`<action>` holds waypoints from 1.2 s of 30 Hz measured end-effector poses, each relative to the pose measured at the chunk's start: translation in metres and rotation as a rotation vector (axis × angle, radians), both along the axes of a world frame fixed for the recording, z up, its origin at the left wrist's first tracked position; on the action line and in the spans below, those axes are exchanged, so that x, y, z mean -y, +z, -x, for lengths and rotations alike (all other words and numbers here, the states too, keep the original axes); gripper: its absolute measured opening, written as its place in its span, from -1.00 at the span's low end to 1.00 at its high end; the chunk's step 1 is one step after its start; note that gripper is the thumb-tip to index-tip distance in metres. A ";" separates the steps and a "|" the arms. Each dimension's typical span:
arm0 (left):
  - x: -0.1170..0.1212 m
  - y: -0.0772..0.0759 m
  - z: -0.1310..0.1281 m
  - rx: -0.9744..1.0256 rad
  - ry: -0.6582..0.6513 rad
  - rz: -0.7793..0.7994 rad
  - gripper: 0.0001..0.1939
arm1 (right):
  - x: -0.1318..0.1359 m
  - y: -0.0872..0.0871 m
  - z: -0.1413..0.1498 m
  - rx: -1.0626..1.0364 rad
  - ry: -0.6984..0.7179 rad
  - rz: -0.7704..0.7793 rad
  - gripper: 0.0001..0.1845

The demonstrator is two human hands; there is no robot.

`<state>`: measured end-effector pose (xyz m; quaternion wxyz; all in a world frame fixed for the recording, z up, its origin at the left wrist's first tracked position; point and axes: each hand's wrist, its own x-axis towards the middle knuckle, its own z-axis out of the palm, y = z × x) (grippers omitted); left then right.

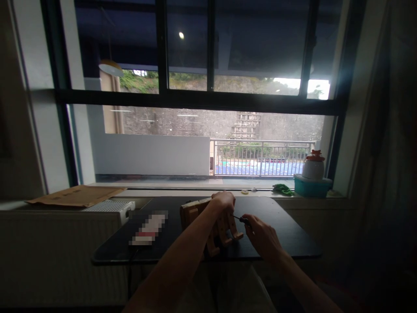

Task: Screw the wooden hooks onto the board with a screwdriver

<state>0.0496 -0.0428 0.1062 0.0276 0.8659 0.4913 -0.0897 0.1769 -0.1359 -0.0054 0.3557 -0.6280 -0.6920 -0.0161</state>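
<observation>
A wooden rack with curved hooks (pixel 224 232) stands tilted on the dark table, near its front edge. My left hand (pixel 224 202) is closed over the rack's top right end. In my right hand (pixel 262 234) is a screwdriver (pixel 245 220) with a dark handle, gripped between the fingers. Its thin shaft points left, with the tip close to the rightmost hook. Whether the tip touches the wood, and whether a screw is there, I cannot tell. My left forearm hides part of the rack.
The black table (pixel 286 234) has rounded corners. A blurred-out flat item (pixel 150 229) lies at its left. Beyond are a brown paper envelope (pixel 76 195) on a radiator (pixel 65 234), and a green cloth (pixel 282 189), teal box (pixel 312 186) and white jar (pixel 313 168) on the windowsill.
</observation>
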 end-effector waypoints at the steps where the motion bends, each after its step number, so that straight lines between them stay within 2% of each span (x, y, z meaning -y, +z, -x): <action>1: 0.000 0.000 0.000 -0.002 -0.003 0.002 -0.69 | 0.001 0.002 0.001 0.025 0.008 -0.005 -0.68; 6: 0.000 0.001 0.000 -0.006 -0.001 0.009 -0.70 | -0.002 0.000 0.005 0.034 -0.005 0.005 -0.75; 14: 0.003 0.003 0.000 -0.008 0.019 -0.001 -0.70 | -0.014 -0.008 -0.002 -0.089 -0.045 0.046 -0.68; 20: 0.002 0.002 0.001 -0.017 0.008 -0.003 -0.70 | -0.002 0.000 0.003 0.011 -0.008 0.007 -0.65; 24: -0.001 0.000 0.001 -0.034 -0.009 -0.001 -0.70 | 0.001 0.001 0.007 0.050 0.032 -0.012 -0.72; 31: 0.000 0.001 0.002 -0.055 -0.026 0.004 -0.70 | -0.013 -0.011 0.001 -0.098 -0.015 0.007 -0.69; 36: 0.003 0.004 0.001 -0.054 -0.017 0.008 -0.70 | -0.015 -0.011 -0.001 -0.122 -0.023 0.017 -0.70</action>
